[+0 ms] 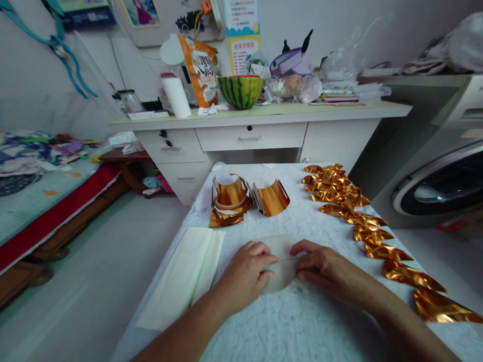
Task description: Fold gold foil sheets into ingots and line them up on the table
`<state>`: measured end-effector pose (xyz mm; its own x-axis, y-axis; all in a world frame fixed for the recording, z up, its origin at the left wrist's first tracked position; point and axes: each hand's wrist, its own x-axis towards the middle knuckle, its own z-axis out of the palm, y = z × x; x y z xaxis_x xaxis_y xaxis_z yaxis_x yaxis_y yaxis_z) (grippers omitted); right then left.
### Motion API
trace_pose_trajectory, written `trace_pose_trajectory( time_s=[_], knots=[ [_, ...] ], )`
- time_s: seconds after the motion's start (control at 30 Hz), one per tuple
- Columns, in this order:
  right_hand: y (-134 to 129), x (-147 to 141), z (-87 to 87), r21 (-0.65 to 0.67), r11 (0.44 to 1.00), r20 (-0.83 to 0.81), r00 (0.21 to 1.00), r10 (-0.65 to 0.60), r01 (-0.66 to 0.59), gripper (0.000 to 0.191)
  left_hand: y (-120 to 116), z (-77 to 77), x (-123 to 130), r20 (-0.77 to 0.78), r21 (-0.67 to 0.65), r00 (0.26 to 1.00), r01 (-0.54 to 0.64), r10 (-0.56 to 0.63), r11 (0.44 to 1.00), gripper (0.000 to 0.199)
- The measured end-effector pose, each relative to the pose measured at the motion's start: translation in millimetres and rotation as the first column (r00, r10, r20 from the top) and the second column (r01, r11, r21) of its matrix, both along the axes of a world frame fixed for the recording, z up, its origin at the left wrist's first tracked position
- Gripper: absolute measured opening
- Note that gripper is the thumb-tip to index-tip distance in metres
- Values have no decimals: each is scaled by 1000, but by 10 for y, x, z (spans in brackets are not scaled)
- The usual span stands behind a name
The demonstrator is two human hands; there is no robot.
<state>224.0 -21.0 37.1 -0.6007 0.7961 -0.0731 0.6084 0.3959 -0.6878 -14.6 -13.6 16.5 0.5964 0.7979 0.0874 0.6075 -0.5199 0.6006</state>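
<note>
1. The pale paper sheet [282, 276] lies between the two hands on the cloth-covered table [260, 334], a faint line running across it.
2. The left hand [247, 274] has thumb and forefinger parted, their tips on the sheet's left side. The right hand [320, 264] has its fingers bent at the right edge. Whether either truly pinches the sheet or only presses it, I cannot tell.
3. The paper should be very light, limp and easy to crease or tear; opposite edges look the best hold (a mid-sheet grab would probably wrinkle it).
4. Left of the left hand, a paper stack [181, 274] lies near the table's left edge and could slide if brushed.
5. Cloth shows nearer the person and between the right hand and the row of folded gold-foil pieces [372, 234], giving sideways room.
6. Beyond the hands, curled gold-foil sheets [272, 198] probably are slick and springy.
</note>
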Motion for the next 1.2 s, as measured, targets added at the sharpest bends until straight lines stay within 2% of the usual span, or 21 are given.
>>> trace_pose_trajectory(
  time_s=[0.1,0.2,0.27,0.4,0.53,0.7,1.0,1.2],
  knots=[
    [17,3,-9,-15,999,-41,998,-40,39,24,18,25,-33,49,-36,999,13,-11,999,20],
    [28,-9,-14,-29,996,-79,993,-83,81,23,17,80,-58,129,-78,992,25,-14,997,27],
    [32,-22,-26,-30,994,-97,990,-107,104,22,9,108,-63,148,-77,989,16,-5,997,23],
    [40,-43,-83,-34,986,-111,980,-164,162,19,5,86,-42,89,-47,994,-51,55,998,9],
    [60,-49,-178,-76,967,-126,959,-253,245,15,14,12,-4,75,-19,992,-103,104,995,17],
    [81,-77,-239,-148,932,-157,922,-353,331,16,16,0,56,23,-6,975,-221,221,975,13],
    [70,-192,-239,84,887,11,890,-456,454,14,26,-45,105,-31,39,963,-266,267,963,9],
    [79,-227,-282,142,872,70,874,-481,469,10,23,-84,99,-29,65,968,-247,249,967,12]
  ],
)
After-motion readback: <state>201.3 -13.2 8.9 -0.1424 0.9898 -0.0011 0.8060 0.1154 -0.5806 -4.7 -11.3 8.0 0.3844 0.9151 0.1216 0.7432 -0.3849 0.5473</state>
